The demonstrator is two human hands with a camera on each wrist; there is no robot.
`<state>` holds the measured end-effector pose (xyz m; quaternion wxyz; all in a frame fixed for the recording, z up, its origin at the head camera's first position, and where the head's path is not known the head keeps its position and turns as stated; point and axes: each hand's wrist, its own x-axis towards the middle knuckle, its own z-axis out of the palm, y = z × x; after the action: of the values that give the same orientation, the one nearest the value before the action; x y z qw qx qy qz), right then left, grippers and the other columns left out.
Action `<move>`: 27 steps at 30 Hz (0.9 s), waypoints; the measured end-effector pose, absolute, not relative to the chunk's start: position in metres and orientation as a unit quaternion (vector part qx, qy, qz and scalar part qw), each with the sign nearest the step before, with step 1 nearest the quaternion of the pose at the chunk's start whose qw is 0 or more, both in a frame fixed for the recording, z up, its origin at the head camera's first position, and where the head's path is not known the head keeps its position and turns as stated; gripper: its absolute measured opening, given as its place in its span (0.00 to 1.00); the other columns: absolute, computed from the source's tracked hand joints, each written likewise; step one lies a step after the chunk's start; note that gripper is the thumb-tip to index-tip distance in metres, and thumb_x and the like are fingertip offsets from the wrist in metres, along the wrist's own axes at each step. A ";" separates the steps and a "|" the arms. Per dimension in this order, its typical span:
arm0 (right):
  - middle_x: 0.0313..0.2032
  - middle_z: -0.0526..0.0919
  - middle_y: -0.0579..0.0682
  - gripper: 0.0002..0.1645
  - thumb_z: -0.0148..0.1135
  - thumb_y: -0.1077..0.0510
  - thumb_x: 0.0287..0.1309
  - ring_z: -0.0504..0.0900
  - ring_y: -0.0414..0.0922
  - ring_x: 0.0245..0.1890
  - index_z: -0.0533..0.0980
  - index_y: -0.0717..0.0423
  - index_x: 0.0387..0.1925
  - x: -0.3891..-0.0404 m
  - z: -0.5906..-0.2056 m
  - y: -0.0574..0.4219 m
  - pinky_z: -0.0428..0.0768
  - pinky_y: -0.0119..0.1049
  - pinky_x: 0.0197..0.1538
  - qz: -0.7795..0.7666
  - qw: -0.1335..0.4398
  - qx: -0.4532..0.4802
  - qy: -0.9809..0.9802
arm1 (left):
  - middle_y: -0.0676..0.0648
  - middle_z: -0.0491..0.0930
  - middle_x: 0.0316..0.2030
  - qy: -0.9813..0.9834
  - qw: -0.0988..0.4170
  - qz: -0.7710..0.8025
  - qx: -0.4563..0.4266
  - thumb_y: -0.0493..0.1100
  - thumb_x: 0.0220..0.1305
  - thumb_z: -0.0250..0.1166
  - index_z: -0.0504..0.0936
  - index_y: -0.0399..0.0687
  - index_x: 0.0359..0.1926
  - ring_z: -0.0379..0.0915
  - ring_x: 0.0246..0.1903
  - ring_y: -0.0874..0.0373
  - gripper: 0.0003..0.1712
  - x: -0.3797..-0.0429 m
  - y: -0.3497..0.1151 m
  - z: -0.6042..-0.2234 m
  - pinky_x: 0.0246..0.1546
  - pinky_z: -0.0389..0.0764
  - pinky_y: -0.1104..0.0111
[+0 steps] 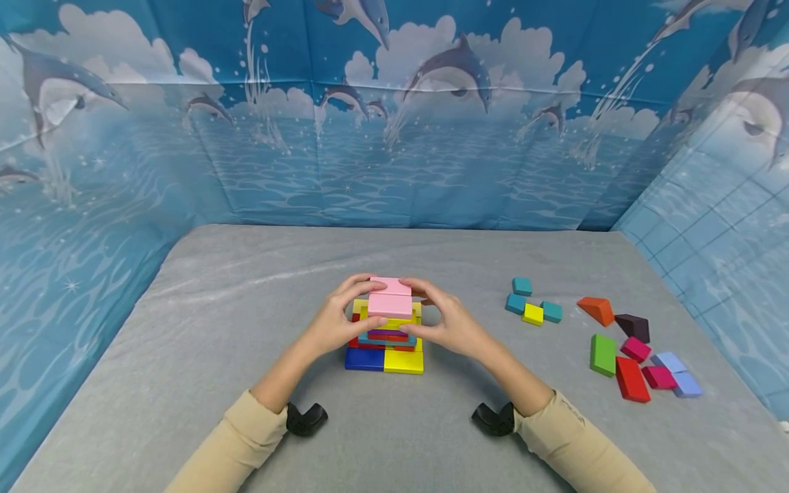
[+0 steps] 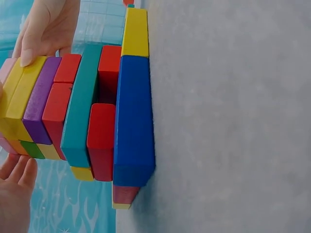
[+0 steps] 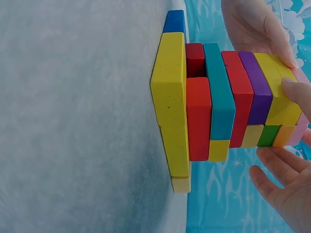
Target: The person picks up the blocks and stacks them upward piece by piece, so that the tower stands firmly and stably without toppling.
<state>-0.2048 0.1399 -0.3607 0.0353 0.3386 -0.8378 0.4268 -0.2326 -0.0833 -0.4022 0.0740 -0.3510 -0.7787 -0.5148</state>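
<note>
Before a creased, thin dolphin-print curtain (image 1: 394,178), at a spread of matte grey cloth (image 1: 216,308), you've got a block tower (image 2: 80,107) upright dead centre, btw. your forearms. Chief risk: layers look merely stacked, so an uneven squeeze or wrist jolt cd. shear the upper courses; soft cloth cd. also let the base rock a bit. Your L hand (image 1: 341,313) and R hand (image 1: 453,320) both grip the pink blocks (image 1: 390,305) up top, fingers curled about their sides, thumbs toward you. R thumb appears to lie on the yellow blocks (image 3: 267,87) just below too, so a hasty release might drag both layers. Smooth, painted, round-edged pieces thruout: blue slab (image 2: 134,121) and yellow slab (image 3: 167,80) flat at bottom, teal plank (image 3: 221,97) higher, purple bar (image 3: 257,92) above. Red blocks (image 2: 102,141) leave a dark gap over the base, poss. a weak pt. Well apart, to your R: green slab (image 1: 603,355), orange wedge (image 1: 596,311), small yellow block (image 1: 533,314).
</note>
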 end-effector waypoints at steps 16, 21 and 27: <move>0.58 0.68 0.62 0.32 0.61 0.60 0.56 0.66 0.57 0.57 0.63 0.59 0.62 -0.263 -0.385 0.284 0.65 0.57 0.55 0.395 0.062 0.187 -0.897 | 0.44 0.66 0.58 -0.779 0.063 -0.530 -0.329 0.41 0.51 0.70 0.74 0.49 0.54 0.63 0.56 0.49 0.27 -0.233 -0.083 -0.406 0.53 0.68 0.47; 0.56 0.67 0.66 0.27 0.57 0.60 0.60 0.66 0.61 0.54 0.65 0.65 0.59 -0.265 -0.399 0.328 0.64 0.59 0.55 0.366 0.015 0.130 -0.922 | 0.44 0.66 0.59 -0.778 0.057 -0.537 -0.321 0.41 0.51 0.69 0.75 0.49 0.54 0.61 0.58 0.48 0.27 -0.234 -0.083 -0.407 0.54 0.66 0.46; 0.54 0.67 0.68 0.27 0.57 0.60 0.60 0.67 0.63 0.52 0.65 0.67 0.59 -0.268 -0.415 0.349 0.66 0.59 0.54 0.339 -0.024 0.102 -0.935 | 0.44 0.66 0.59 -0.772 0.053 -0.548 -0.317 0.40 0.51 0.70 0.75 0.47 0.54 0.61 0.58 0.48 0.27 -0.234 -0.082 -0.408 0.55 0.65 0.45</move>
<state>-0.2679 0.3492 -0.4149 -0.0239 0.1018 -0.9348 0.3394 -0.2342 -0.0825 -0.4079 0.0529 -0.3165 -0.7724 -0.5481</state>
